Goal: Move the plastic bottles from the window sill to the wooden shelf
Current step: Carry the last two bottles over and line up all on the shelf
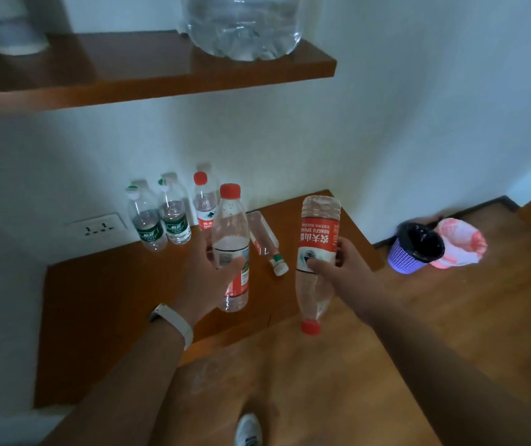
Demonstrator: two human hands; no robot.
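Shoe: a white shoe at the bottom edge, on the wooden floor.
Left wrist: a white wristband circles it.
Left hand: the left hand is wrapped round the middle of the upright red-capped bottle, thumb across the front of the label and the other fingers behind it.
Upright red-capped bottle: clear, cap on top, base low at the front of the lower wooden shelf; whether it touches the wood cannot be told.
Right hand: the right hand grips the upside-down Nongfu Spring bottle at its red label, thumb in front and fingers behind.
Upside-down Nongfu Spring bottle: held in the air, red cap pointing down, just off the shelf's front corner, above the floor.
Back of the lower shelf: two green-label bottles and a small red-capped bottle stand upright against the wall.
Lying bottle: a white-capped bottle lies on its side between the two held bottles.
Wall: a socket left of the green-label bottles.
Upper wooden shelf: bears a large clear water jug.
Floor, right: a purple waste basket with a black liner, touching a bin lined in pink.
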